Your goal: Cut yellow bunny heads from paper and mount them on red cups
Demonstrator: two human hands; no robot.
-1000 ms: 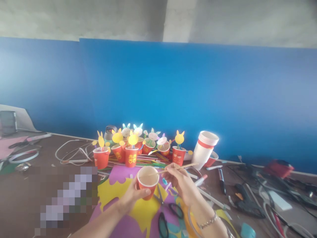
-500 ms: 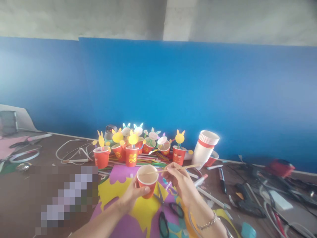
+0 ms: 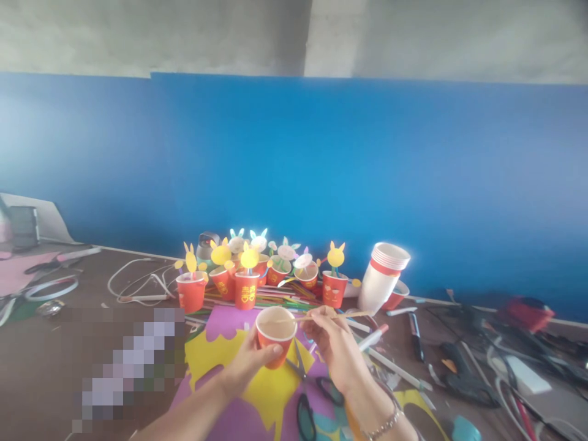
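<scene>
My left hand is wrapped round a red paper cup with a white rim, its mouth tipped toward me. In my right hand a thin wooden stick is pinched between thumb and fingers. The stick lies nearly level, its left end over the cup's mouth; I cannot tell whether it touches the rim. Below the cup lie cut yellow paper and purple paper. Black-handled scissors rest on the sheets, blades pointing up toward the cup.
Red cups holding paper animal figures stand in a row behind, with coloured sticks before them. A leaning stack of white cups is at right. Further right are a marker, a glue gun and cables.
The whole scene has shifted slightly right in view. Both hands keep their grips on the cup and the stick, with little other visible movement.
</scene>
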